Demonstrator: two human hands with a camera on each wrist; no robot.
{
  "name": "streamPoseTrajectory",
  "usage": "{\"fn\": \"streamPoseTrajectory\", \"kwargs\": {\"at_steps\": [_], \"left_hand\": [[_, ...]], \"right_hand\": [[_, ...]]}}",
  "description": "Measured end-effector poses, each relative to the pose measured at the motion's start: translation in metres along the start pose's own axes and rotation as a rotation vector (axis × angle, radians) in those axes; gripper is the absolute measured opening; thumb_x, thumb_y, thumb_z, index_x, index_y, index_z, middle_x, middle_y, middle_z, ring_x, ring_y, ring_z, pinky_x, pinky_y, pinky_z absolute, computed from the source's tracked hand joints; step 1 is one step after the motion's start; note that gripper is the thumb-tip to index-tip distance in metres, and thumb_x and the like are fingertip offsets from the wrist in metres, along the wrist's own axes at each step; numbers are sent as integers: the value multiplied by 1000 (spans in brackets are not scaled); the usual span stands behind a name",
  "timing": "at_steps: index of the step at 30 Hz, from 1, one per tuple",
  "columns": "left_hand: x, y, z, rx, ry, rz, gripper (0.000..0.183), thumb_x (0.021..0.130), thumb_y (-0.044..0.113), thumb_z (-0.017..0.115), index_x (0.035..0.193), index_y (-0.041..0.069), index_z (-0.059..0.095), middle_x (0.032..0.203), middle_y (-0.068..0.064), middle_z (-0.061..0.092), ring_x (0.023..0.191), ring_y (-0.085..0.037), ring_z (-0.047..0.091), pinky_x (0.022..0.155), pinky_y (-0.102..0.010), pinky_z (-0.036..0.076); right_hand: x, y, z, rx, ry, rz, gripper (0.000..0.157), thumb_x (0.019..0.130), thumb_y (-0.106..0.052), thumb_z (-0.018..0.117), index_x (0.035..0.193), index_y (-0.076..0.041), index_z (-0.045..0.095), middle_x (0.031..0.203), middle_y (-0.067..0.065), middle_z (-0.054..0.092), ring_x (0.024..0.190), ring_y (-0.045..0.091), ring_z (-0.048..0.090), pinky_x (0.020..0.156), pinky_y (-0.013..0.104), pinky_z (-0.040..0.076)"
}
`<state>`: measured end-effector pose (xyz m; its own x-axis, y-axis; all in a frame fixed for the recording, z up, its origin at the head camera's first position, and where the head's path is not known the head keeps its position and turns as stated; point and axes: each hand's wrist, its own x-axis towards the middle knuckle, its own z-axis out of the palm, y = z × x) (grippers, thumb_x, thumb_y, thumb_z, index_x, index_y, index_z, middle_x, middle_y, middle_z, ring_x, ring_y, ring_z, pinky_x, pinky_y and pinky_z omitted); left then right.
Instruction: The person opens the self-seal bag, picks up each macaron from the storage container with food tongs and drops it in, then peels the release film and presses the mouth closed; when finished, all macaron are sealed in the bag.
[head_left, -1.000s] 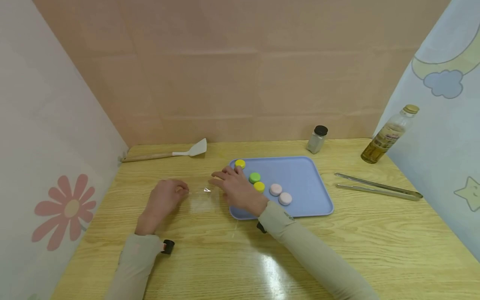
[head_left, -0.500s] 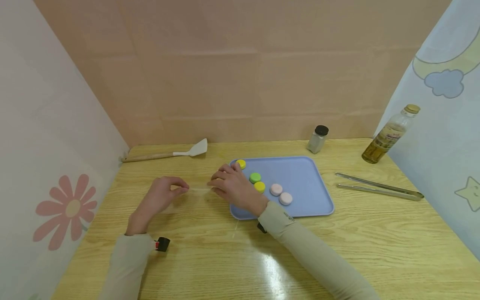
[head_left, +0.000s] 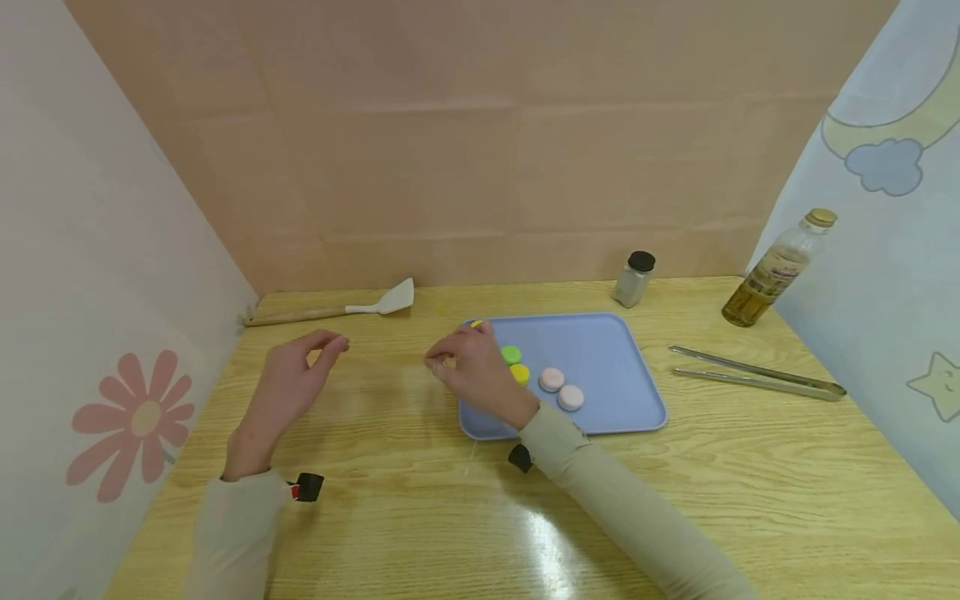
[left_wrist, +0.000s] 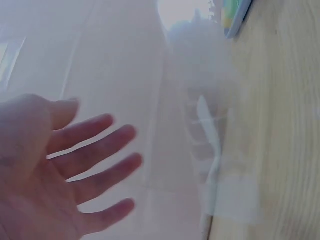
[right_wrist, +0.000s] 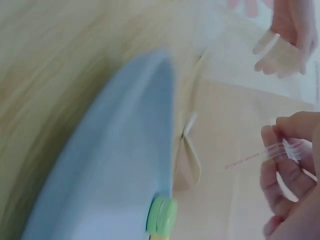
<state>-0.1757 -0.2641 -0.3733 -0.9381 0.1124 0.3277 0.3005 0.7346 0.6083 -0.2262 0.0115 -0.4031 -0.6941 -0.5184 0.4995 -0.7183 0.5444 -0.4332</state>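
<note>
In the head view my left hand (head_left: 288,375) hovers above the table at the left, thumb and index fingertips apart. The left wrist view shows that hand (left_wrist: 55,165) with its fingers spread and nothing between them. My right hand (head_left: 480,367) is over the left edge of the blue tray (head_left: 607,358). In the right wrist view its thumb and index finger pinch a clear plastic bag (right_wrist: 250,157) with a line of red print; the film is barely visible from the head. On the tray lie macarons: a green one (head_left: 511,355), yellow ones (head_left: 520,374) and pale pink ones (head_left: 551,380).
A spatula (head_left: 375,307) with a wooden handle lies along the back left. Metal tongs (head_left: 757,379) lie right of the tray. Behind stand a small black-lidded jar (head_left: 633,279) and an oil bottle (head_left: 776,271). Walls border the table on three sides.
My left hand has moved left and up, away from the right hand, and its fingertips have parted. The right hand's fingers have drawn together; that hand stays by the tray's left edge.
</note>
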Motion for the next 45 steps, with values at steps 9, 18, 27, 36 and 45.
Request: {"fn": "streamPoseTrajectory", "kwargs": {"at_steps": [9, 18, 27, 36, 45], "left_hand": [[1, 5, -7, -61, 429, 148, 27, 107, 16, 54, 111, -4, 71, 108, -18, 72, 96, -34, 66, 89, -23, 41], [2, 9, -5, -92, 480, 311, 18, 100, 7, 63, 112, -2, 71, 107, -16, 71, 102, -37, 65, 95, -19, 40], [6, 4, 11, -34, 300, 351, 19, 93, -1, 70, 112, 0, 71, 114, -14, 68, 108, -34, 63, 91, -44, 48], [6, 2, 41, 30, -168, 218, 27, 99, 11, 67, 123, -1, 67, 128, -19, 63, 117, -41, 59, 95, -57, 47], [1, -7, 56, 134, -428, 131, 48, 100, 13, 65, 139, -11, 52, 144, -34, 45, 132, -52, 43, 106, -63, 35]], "right_hand": [[7, -7, -12, 578, -20, 467, 13, 95, -13, 69, 94, -6, 79, 91, -1, 75, 86, 24, 69, 75, 37, 54], [7, -9, -17, 930, -58, 812, 22, 95, -12, 69, 107, 6, 74, 75, -1, 72, 67, 13, 51, 68, 33, 39], [6, -8, -13, 1021, -49, 867, 16, 95, -9, 69, 98, 6, 75, 73, 0, 70, 62, 12, 46, 60, 28, 34], [1, -8, 6, 786, -89, 838, 14, 93, -14, 72, 88, -2, 77, 75, 2, 73, 69, 12, 59, 70, 30, 47], [-2, -11, 13, 458, -160, 703, 16, 95, -17, 70, 88, -6, 80, 77, -6, 72, 51, 9, 37, 47, 24, 30]]}}
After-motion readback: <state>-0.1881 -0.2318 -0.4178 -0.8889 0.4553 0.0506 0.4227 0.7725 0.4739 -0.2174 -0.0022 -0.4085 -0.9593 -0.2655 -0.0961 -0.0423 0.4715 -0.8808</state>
